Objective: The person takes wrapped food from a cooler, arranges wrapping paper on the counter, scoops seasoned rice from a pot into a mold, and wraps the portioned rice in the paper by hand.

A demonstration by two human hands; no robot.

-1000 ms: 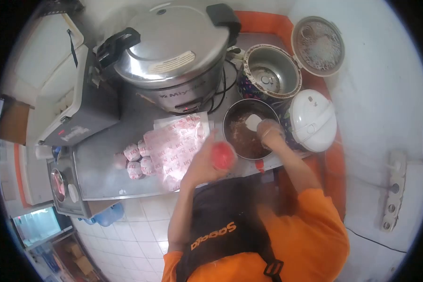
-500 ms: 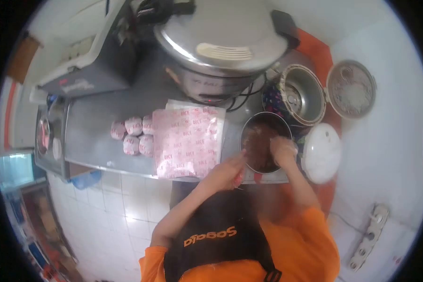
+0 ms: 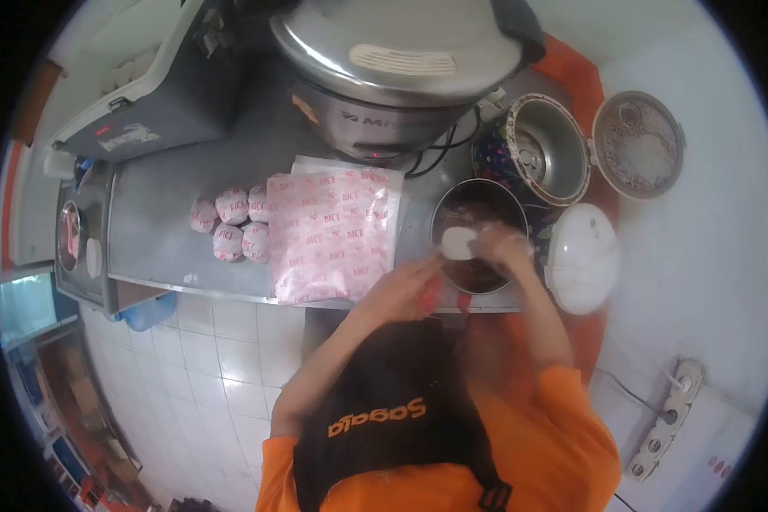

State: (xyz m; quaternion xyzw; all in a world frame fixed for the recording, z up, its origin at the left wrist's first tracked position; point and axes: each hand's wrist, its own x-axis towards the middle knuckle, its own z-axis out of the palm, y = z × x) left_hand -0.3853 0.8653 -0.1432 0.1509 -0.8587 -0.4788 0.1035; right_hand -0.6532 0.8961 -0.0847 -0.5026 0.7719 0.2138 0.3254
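Over the round metal pot [image 3: 525, 218] with brown food inside, my right hand [image 3: 502, 247] is closed on a white paddle-like utensil [image 3: 459, 244], whose broad flat end points to the left. My left hand [image 3: 405, 290] is curled around a red object [image 3: 430, 295] at the pot's near left side. Fingers cover most of that red object, so its kind is unclear. Just left of my left hand lies a stack of pink printed wrapping paper [image 3: 333, 235]. Several round paper-wrapped bundles [image 3: 228, 242] sit against the stack's left edge.
A large steel cooker [image 3: 384, 128] stands behind the paper. Right of it are an open patterned rice container [image 3: 520, 162], its raised lid [image 3: 638, 145] and a white lid [image 3: 582, 260]. A grey cooler box [image 3: 154, 128] stands at the back left. A power strip [image 3: 667, 418] is at the right.
The white utensil's flat end now shows above the pot; earlier my right hand was down in the pot. My left hand keeps the red object. The whole view has shifted slightly.
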